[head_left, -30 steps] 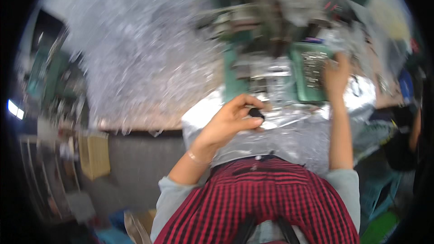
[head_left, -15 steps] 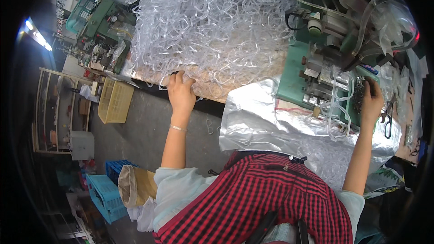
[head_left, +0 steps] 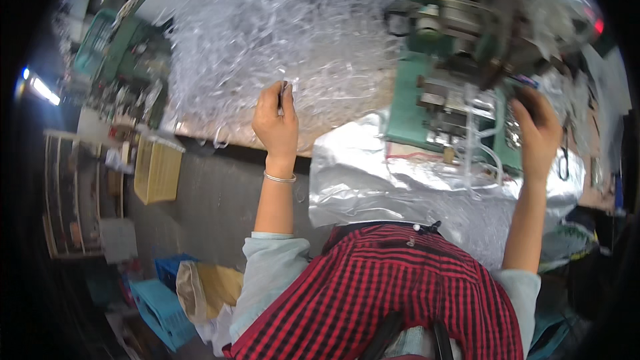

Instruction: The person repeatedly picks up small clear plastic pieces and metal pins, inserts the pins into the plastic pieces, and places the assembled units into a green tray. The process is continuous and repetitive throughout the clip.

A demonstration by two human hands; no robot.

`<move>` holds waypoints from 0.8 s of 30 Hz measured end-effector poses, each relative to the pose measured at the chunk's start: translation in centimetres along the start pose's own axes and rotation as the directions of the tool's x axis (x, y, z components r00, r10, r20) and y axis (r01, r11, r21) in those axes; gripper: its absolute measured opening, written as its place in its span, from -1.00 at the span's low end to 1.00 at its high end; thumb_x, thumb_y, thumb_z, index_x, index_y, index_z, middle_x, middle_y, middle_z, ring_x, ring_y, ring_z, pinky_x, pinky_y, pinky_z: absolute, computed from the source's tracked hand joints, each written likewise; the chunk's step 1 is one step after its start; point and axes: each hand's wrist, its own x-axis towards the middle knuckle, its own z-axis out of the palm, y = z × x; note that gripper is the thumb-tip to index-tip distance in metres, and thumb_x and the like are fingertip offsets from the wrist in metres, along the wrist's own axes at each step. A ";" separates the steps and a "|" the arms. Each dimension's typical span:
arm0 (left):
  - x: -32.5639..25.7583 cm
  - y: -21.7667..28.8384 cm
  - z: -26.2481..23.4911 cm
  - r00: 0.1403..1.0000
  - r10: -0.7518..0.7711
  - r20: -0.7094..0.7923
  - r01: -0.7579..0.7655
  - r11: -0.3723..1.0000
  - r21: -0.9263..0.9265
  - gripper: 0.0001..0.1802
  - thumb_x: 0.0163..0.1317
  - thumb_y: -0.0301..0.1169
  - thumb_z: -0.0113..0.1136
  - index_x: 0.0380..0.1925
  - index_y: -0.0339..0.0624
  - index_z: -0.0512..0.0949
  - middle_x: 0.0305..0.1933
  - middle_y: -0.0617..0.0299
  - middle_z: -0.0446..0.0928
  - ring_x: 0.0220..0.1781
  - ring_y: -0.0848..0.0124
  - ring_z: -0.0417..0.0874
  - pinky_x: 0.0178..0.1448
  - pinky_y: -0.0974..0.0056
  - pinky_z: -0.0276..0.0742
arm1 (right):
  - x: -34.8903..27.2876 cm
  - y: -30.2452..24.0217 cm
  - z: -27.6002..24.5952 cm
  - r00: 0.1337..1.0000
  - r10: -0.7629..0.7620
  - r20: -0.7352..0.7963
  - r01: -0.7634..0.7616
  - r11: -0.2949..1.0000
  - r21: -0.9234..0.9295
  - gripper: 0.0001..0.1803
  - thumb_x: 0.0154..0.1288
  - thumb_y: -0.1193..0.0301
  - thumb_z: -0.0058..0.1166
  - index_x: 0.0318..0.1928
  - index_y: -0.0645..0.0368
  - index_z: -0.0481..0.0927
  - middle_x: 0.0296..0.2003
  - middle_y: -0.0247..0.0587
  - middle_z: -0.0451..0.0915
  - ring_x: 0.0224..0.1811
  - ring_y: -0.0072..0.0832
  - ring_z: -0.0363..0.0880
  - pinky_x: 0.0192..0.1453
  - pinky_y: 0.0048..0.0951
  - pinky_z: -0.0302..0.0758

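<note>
My left hand (head_left: 276, 120) is over the near edge of a large heap of clear plastic glasses frames (head_left: 267, 33). Its thumb and fingers are pinched together, and blur hides what is between them. To the right, my right hand (head_left: 540, 127) has its fingers bent at a small pile of shiny metal parts (head_left: 512, 130) beside a green bench machine (head_left: 408, 100). I cannot make out what those fingertips hold. One clear glasses frame (head_left: 470, 140) sits on the machine, just left of my right hand.
A silver sheet (head_left: 347, 173) covers the table edge before me, with more clear pieces (head_left: 473, 227) below it. Dark glasses (head_left: 564, 157) lie right of my right hand. On the left are a yellow crate (head_left: 157, 170), a blue basket (head_left: 163, 313) and another green machine (head_left: 127, 60).
My left hand has moved right and further onto the heap, its fingers drawing together. My right hand stays by the metal parts, its fingers more bent. The whole view has shifted and blurred.
</note>
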 end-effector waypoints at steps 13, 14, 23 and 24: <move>7.2 18.6 3.7 0.988 0.153 -0.014 -0.072 0.379 -0.923 -0.82 0.42 -0.62 0.04 -0.01 -0.34 0.46 -0.01 -0.06 0.60 0.00 0.29 0.66 0.14 0.24 0.58 | 0.9 -3.8 4.9 0.976 0.189 0.105 -0.214 0.782 0.586 -0.38 0.15 0.57 0.28 0.24 0.36 0.39 -0.24 -0.19 0.71 -0.10 -0.60 0.60 0.09 -0.55 0.46; 7.9 18.5 4.0 0.986 0.167 -0.003 -0.063 0.354 -0.933 -0.82 0.41 -0.62 0.05 -0.02 -0.34 0.46 -0.03 -0.07 0.61 -0.03 0.28 0.67 0.13 0.25 0.58 | 0.7 -3.8 5.2 0.978 0.194 0.078 -0.204 0.798 0.568 -0.38 0.18 0.56 0.24 0.26 0.37 0.37 -0.22 -0.18 0.71 -0.07 -0.59 0.60 0.14 -0.53 0.45; 2.5 19.5 3.7 0.752 0.654 -0.082 -0.380 0.329 -0.865 -0.73 0.06 -0.66 0.27 -0.19 -0.26 0.61 -0.13 0.01 0.69 -0.30 0.24 0.70 -0.14 0.17 0.71 | -0.4 1.4 0.0 0.984 -0.174 -0.032 0.135 0.859 -0.495 -0.71 0.11 0.45 0.22 -0.10 0.14 0.72 0.06 -0.04 0.64 0.21 -0.07 0.52 0.33 -0.16 0.40; 1.9 19.6 4.0 0.698 0.711 -0.084 -0.471 0.368 -0.802 -0.77 0.01 -0.61 0.30 -0.27 -0.22 0.63 -0.12 0.07 0.70 -0.32 0.27 0.67 -0.14 0.20 0.72 | -0.8 3.9 -0.9 0.982 -0.176 -0.075 0.073 0.708 -0.702 -0.74 0.11 0.41 0.26 -0.14 0.12 0.72 0.09 -0.03 0.60 0.26 -0.02 0.46 0.33 -0.09 0.39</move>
